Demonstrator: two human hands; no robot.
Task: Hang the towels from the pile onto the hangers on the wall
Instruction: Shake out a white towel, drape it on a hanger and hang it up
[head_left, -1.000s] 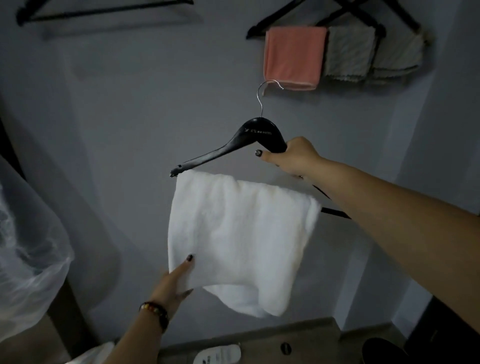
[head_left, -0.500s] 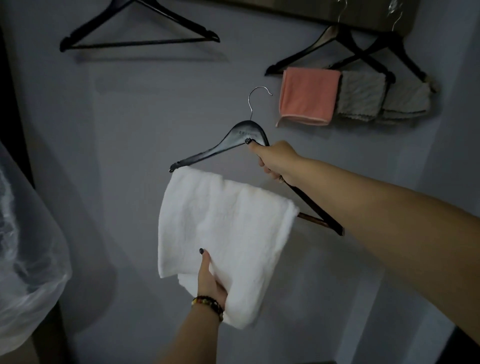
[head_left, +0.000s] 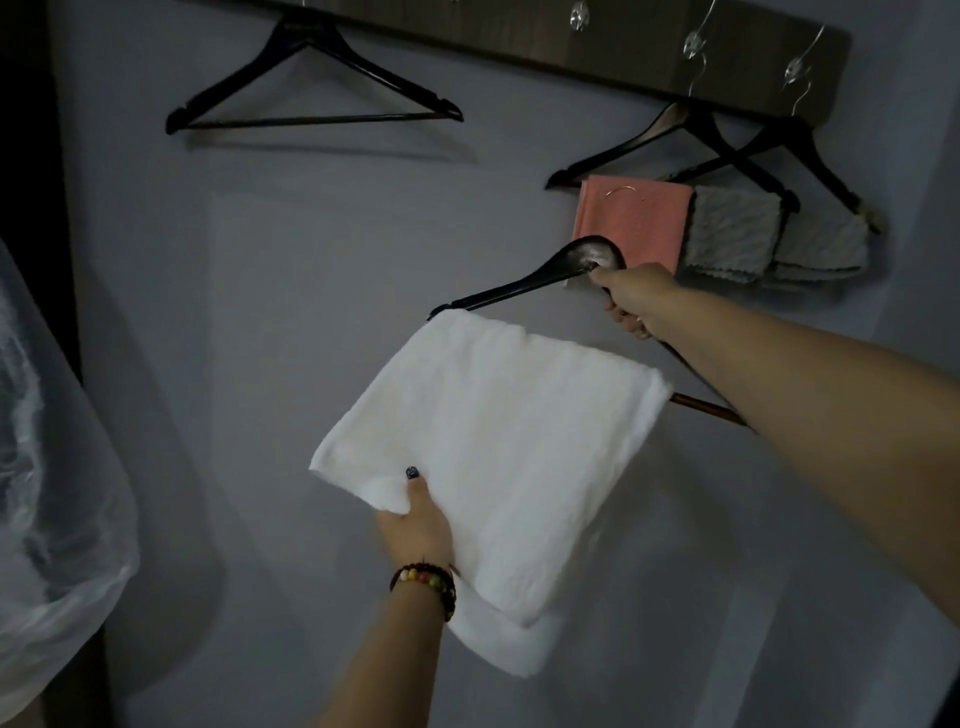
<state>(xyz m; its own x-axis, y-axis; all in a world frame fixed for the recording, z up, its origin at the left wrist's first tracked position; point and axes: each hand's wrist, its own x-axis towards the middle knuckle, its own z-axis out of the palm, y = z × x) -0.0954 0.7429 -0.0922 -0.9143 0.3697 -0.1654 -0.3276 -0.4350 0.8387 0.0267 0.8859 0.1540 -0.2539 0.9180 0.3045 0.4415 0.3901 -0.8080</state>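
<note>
Head view looked forward at a grey wall (head_left: 322, 270) in dim light. The right hand (head_left: 631, 299) was stretched out ahead with its fingers curled round the neck of a black hanger (head_left: 524, 288), holding it up in the air, tilted, short of the wall. The hanger's thin wire hook (head_left: 623, 191) showed faintly just above that hand, in front of a pink towel (head_left: 631, 223). A white towel (head_left: 498, 447) was draped over the hanger's lower bar, its fold running from the hanger's left tip down towards the right forearm, where a bare brown stretch of bar (head_left: 706, 408) stuck out. The left hand (head_left: 418, 525), lower and nearer the camera, pinched the towel's lower left edge, thumb on the front face and the other fingers hidden behind the cloth. A beaded bracelet (head_left: 426, 584) sat on that wrist.

Above the right hand, a dark wooden rail (head_left: 571, 47) with clear hooks ran along the wall. Two black hangers hung there just beyond the right hand, one carrying the pink towel and a grey towel (head_left: 732, 234), the other overlapping it with a further pale towel (head_left: 826, 249). Up and to the left of both hands hung an empty black hanger (head_left: 311, 111). Far left of the left hand bulged clear plastic sheeting (head_left: 47, 467).
</note>
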